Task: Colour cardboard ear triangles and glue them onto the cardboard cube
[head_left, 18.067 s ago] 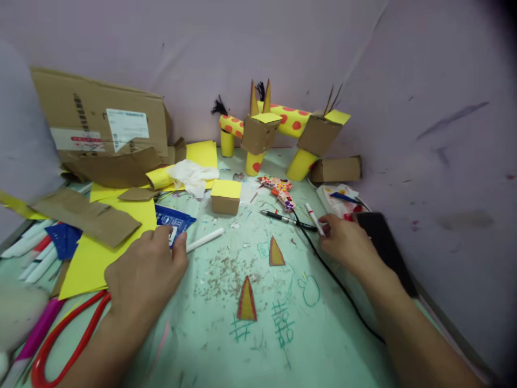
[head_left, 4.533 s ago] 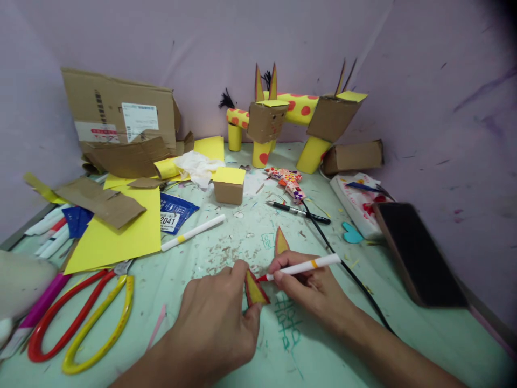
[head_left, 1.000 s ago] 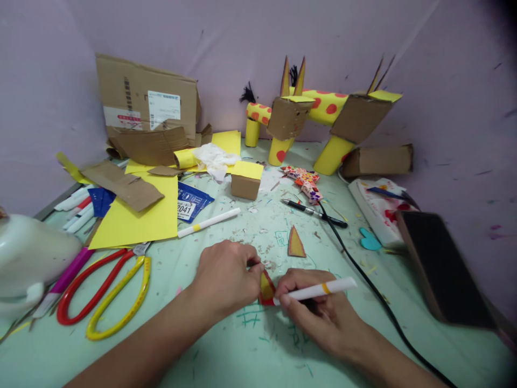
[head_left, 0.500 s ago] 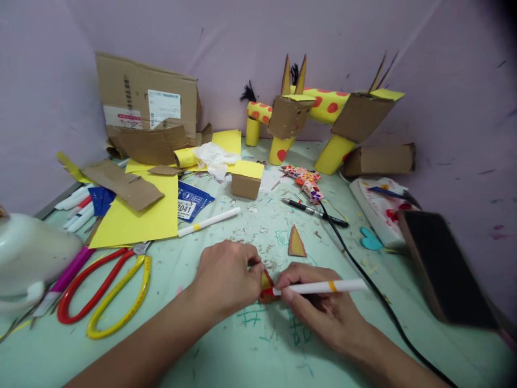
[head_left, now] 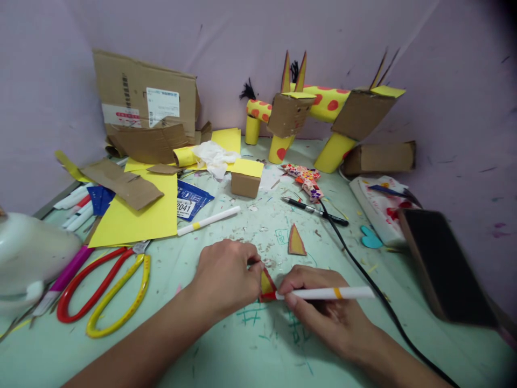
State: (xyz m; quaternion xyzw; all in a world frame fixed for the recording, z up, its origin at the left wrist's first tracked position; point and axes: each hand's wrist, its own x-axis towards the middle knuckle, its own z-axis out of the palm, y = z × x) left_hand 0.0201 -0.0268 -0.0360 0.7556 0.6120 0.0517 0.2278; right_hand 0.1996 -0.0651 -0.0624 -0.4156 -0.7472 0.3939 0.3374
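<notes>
My left hand pinches a small cardboard triangle, yellow inside with a red border, and keeps it on the table; its left part is hidden by my fingers. In my right hand is a white felt-tip pen with an orange band, its red tip touching the triangle's lower edge. A second yellow triangle with a dark red border lies flat just beyond. Farther back stands a little cardboard box with a yellow top. Two spotted cardboard animals, one with pointed ears, stand against the wall.
Red-and-yellow-handled scissors, yellow paper and a capped marker lie to the left. A flower-patterned glue gun, its black cable, a ballpoint pen and a phone are on the right.
Over the last second the pen has swung lower and its tip has shifted slightly along the triangle's bottom edge. Earlier, the triangle lay loose and my right hand was at the pen beside the cable.
</notes>
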